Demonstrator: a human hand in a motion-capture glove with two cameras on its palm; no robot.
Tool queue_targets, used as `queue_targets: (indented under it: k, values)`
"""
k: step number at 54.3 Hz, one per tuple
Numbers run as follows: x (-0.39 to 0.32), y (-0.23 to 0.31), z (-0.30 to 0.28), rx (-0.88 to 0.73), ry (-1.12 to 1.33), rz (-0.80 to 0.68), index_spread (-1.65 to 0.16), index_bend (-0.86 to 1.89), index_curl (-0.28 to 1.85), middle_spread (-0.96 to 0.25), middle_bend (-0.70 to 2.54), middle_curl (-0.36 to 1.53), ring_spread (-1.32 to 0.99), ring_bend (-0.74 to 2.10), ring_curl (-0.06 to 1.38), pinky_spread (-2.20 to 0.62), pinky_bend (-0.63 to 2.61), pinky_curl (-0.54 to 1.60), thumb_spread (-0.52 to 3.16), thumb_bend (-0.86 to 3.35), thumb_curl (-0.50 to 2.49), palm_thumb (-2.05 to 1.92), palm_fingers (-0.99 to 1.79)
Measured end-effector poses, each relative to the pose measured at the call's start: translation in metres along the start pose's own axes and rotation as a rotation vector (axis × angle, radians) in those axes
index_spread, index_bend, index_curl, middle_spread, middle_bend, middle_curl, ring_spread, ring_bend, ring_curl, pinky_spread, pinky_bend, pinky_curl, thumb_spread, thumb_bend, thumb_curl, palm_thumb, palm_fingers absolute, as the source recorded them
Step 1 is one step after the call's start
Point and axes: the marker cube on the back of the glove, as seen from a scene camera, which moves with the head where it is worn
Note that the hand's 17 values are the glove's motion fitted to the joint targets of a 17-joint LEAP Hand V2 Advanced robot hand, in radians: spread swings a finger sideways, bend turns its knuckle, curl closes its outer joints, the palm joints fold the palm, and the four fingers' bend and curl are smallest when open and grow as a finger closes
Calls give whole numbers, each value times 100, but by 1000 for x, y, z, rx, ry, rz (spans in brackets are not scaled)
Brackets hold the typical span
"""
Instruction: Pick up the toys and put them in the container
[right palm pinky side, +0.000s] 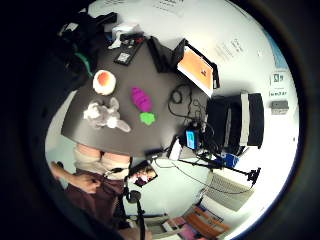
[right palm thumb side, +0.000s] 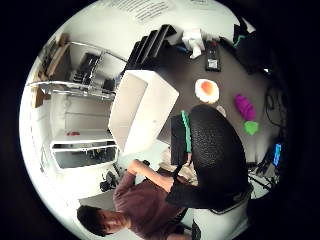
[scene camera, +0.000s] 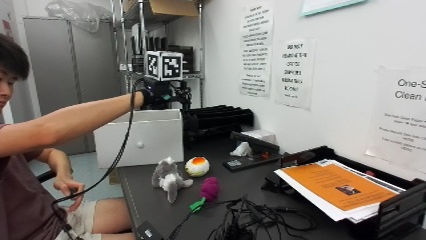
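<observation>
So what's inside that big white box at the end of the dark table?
From the thumb side palm view, the white box shows only bare white inner walls and floor; no toys appear. The outside view shows just its front, interior hidden.

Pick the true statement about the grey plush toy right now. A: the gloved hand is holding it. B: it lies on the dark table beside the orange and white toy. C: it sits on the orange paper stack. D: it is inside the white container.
B: the grey plush toy lies on the dark table next to the orange and white toy, while the gloved right hand is raised above the white container.
</observation>
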Motion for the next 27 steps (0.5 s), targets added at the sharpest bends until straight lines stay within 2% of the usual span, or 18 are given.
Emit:
queue_targets:
  k: [6,12,22,27]
  values:
    - [9,-16,5,-12,11,43,-13,13,7,-4,18,5,-19,65,18,-15,60,19,86,4,3,3,63]
    - [21,-30,14,-19,12,102,-18,13,9,-8,18,9,-24,74,24,-16,65,24,115,4,7,0,48]
    - [33,-40,23,-30,46,140,-21,12,11,-12,22,15,-27,77,27,-14,73,29,137,0,12,-2,30]
    - [38,-49,28,-44,82,162,-22,10,12,-13,20,18,-24,72,26,-9,80,32,141,-2,14,-4,9]
